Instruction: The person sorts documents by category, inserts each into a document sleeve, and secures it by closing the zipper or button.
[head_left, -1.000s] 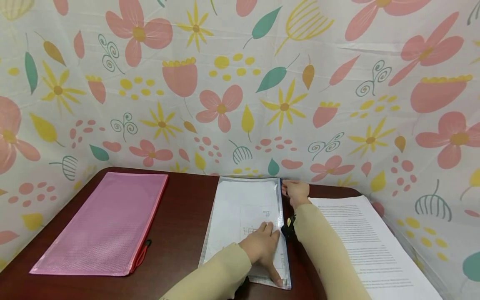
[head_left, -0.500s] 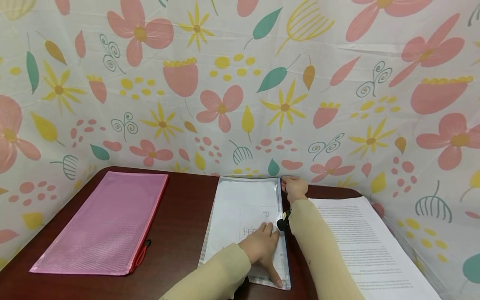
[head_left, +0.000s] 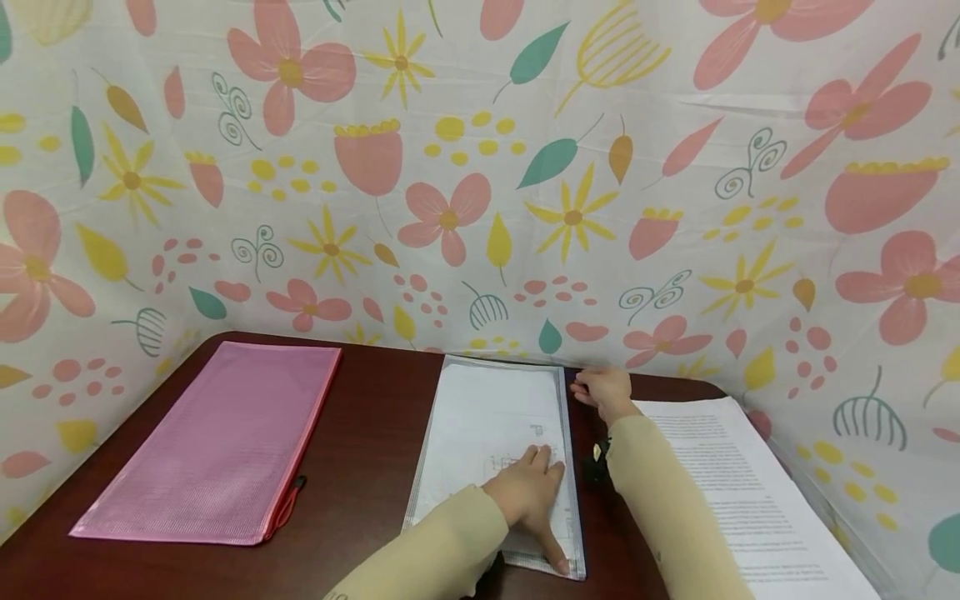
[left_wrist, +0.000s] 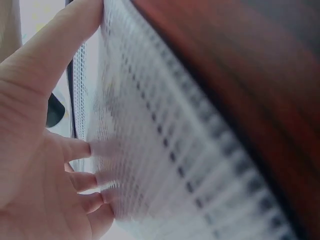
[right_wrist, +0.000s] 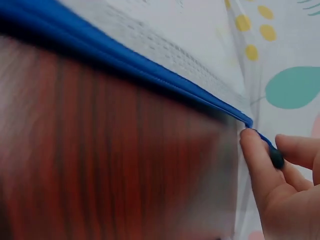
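Note:
A clear mesh zipper pouch lies on the table with white printed paper visible inside. Its blue zipper runs along the right edge and looks closed along the stretch in the right wrist view. My left hand rests on the lower right of the pouch, fingers spread, pressing it down. At the far right corner, my right hand holds the dark zipper pull between thumb and fingers, on a short blue cord. In the left wrist view, the fingertips touch the mesh surface.
On the left of the dark wooden table lies a pink mesh pouch with a red zipper and red pull cord. A stack of printed sheets lies to the right, partly under my right forearm. A flower-patterned cloth hangs behind.
My right hand has shifted slightly right, away from the pouch's far corner. My left hand stays pressed on the pouch. The head view has shifted a little.

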